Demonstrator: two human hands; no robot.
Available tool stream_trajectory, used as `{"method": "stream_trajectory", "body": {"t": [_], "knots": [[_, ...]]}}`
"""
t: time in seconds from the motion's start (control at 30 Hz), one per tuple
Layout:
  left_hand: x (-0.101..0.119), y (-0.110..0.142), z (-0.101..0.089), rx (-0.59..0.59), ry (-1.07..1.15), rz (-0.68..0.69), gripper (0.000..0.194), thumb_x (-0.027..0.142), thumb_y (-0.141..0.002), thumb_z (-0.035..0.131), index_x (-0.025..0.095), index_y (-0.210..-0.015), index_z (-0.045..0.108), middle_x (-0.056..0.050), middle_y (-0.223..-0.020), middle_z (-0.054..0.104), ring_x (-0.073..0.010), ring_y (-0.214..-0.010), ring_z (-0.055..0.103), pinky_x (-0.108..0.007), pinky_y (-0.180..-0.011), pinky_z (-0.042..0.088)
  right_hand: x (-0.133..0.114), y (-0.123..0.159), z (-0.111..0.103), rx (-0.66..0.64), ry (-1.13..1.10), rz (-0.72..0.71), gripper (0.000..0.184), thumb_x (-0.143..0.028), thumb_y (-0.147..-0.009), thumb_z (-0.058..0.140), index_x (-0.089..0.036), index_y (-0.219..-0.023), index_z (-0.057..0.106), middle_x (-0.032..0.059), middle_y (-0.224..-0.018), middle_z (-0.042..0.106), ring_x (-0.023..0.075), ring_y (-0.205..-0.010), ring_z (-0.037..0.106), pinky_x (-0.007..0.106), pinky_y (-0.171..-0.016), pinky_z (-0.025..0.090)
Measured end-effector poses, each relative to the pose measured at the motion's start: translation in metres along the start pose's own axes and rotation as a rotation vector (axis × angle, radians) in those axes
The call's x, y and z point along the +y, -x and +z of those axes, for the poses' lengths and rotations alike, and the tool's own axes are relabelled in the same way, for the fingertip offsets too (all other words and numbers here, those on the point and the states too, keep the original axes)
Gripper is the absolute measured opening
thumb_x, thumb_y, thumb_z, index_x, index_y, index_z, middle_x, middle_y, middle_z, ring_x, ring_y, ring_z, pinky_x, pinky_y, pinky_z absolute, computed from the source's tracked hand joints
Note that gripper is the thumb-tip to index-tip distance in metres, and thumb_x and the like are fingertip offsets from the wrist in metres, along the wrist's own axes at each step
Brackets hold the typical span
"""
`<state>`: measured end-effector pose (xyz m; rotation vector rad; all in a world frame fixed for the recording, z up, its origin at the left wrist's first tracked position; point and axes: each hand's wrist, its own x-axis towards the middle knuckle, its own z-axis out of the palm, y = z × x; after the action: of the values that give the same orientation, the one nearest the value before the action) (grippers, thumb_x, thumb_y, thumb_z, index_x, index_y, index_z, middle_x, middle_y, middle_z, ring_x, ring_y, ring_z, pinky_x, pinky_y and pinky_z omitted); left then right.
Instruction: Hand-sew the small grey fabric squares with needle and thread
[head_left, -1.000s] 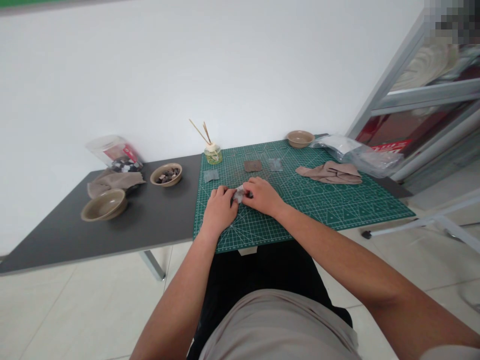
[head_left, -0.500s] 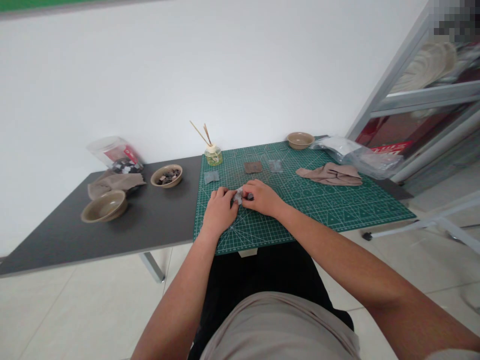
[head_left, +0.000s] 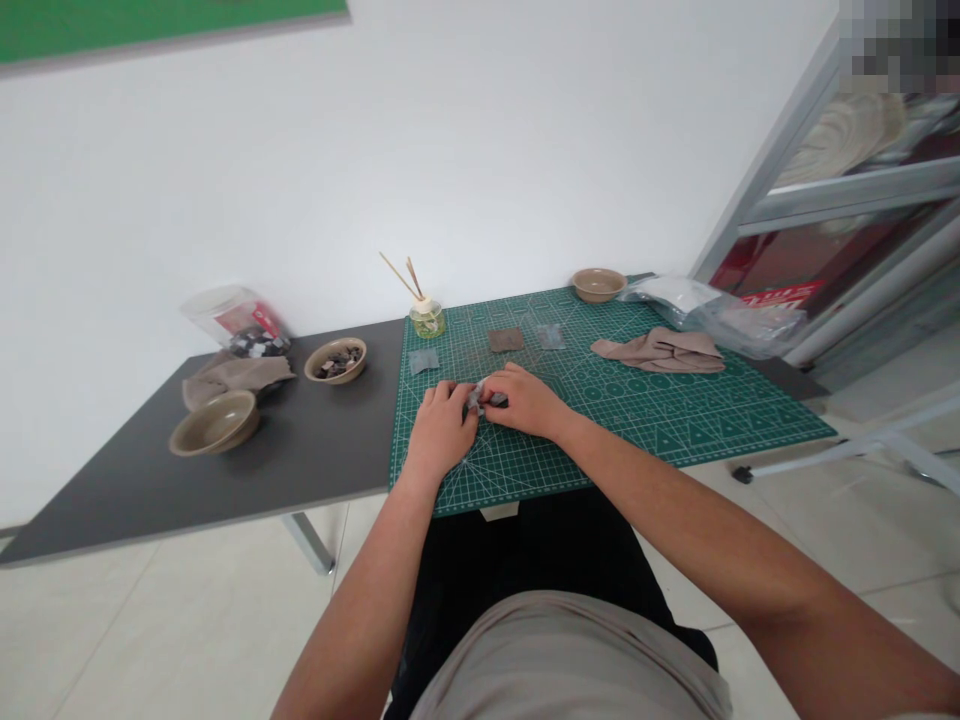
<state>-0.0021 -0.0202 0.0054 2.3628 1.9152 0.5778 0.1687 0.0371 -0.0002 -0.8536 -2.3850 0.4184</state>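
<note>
Between my two hands is a small, crumpled, light grey piece [head_left: 475, 398], thin like cloth or paper, held low over the green cutting mat [head_left: 600, 400]. My left hand [head_left: 444, 420] pinches its left side. From the right, my right hand [head_left: 521, 400] grips it with bent fingers, which hide much of it. A small dark bit shows under the right fingers, too unclear to name. Beyond the hands lie a flat light grey square [head_left: 424, 361], a brown square [head_left: 505, 340] and another greyish square [head_left: 550, 336].
A reed diffuser [head_left: 427, 318] stands at the mat's back left. Left are a bowl of small dark pieces [head_left: 336, 360], a tilted bowl [head_left: 215, 424], a brown cloth [head_left: 232, 376] and a clear tub [head_left: 238, 318]. Right are a bowl [head_left: 598, 285], a cloth [head_left: 660, 350] and plastic bags [head_left: 712, 312].
The camera view has shifted slightly. My fingers have moved a little on the crumpled grey piece, and less of it shows between them. Both hands stay in place over the mat.
</note>
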Motion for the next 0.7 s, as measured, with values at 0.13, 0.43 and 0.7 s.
{"method": "stream_trajectory", "body": {"t": [0.13,0.43,0.7], "knots": [[-0.0004,0.0006,-0.0019,0.01,0.044,0.055,0.033,0.029,-0.093,0.049,0.025,-0.124,0.058,-0.008,-0.121,0.056,-0.025,-0.109,0.048,-0.041,-0.098,0.042,0.001,0.0018,0.0008,0.047,-0.055,0.083,0.013,-0.021,-0.077,0.069,-0.02,-0.086,0.061,0.0008,-0.086,0.067,0.0187,-0.083,0.052,0.03,-0.08,0.039],[0.0002,0.0015,-0.0034,-0.021,0.014,0.058,0.034,0.029,-0.094,0.049,0.03,-0.126,0.059,-0.006,-0.123,0.059,-0.0272,-0.11,0.046,-0.042,-0.089,0.039,0.004,0.0042,-0.0018,0.105,-0.072,0.144,0.03,-0.022,-0.075,0.068,-0.018,-0.104,0.061,0.0057,-0.103,0.067,0.0226,-0.096,0.054,0.035,-0.087,0.042],[0.0035,0.0023,-0.0059,0.014,0.063,-0.033,0.014,0.029,-0.087,0.06,0.025,-0.1,0.061,-0.006,-0.112,0.064,-0.0271,-0.102,0.048,-0.04,-0.082,0.035,0.0051,0.0005,0.0024,-0.04,0.183,0.258,0.044,-0.032,-0.082,0.061,-0.017,-0.124,0.062,0.0095,-0.133,0.059,0.0307,-0.116,0.047,0.046,-0.1,0.035]]}}
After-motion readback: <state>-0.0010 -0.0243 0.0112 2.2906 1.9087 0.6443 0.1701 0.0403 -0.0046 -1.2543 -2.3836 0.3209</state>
